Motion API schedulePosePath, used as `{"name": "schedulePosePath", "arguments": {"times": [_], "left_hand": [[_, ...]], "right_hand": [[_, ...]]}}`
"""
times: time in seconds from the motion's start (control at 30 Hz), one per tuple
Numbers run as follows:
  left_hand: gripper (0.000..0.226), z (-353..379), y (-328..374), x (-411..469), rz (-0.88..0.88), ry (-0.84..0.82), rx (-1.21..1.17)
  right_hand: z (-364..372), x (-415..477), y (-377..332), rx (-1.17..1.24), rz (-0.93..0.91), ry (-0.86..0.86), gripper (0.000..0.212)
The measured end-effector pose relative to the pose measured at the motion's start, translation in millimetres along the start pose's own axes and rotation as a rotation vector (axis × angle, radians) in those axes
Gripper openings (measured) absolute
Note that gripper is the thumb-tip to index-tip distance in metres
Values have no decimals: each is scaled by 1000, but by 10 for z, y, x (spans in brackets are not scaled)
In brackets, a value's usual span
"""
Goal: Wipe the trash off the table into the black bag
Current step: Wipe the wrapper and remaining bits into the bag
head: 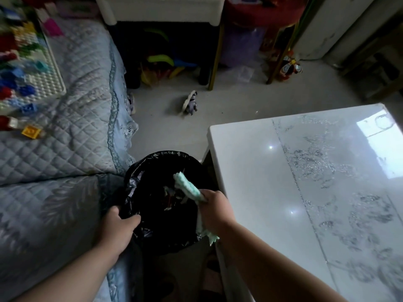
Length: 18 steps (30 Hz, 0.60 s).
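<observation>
A person's left hand (118, 225) grips the rim of the black bag (161, 192), which sits just left of the white surface (250, 171), while the right hand (214, 209) clutches a green cloth (187, 185) over the bag's mouth, scraps inside

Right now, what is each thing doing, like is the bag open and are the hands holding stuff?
black bag: open, scraps inside
left hand: gripping the bag's rim
right hand: closed on the cloth
green cloth: bunched, over the bag's mouth
white table: glossy, no trash visible
toy figure: lying on the floor
</observation>
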<state>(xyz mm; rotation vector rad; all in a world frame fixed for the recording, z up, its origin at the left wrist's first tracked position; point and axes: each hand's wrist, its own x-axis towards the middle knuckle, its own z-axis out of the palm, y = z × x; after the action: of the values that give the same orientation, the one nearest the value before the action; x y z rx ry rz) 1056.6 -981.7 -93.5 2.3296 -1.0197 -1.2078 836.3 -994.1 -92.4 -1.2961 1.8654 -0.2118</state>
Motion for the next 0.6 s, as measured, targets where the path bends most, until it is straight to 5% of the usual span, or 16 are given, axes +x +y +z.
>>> {"name": "schedulePosePath", "arguments": {"times": [0.1, 0.47, 0.6], "left_hand": [[22, -92, -2, -79, 28, 10, -32], [52, -352, 100, -447, 43, 15, -56], [37, -462, 176, -689, 54, 99, -138]], "right_hand": [[-116, -78, -93, 80, 22, 51, 32], [-515, -561, -292, 291, 58, 125, 36], [-657, -736, -377, 308, 23, 134, 40]]}}
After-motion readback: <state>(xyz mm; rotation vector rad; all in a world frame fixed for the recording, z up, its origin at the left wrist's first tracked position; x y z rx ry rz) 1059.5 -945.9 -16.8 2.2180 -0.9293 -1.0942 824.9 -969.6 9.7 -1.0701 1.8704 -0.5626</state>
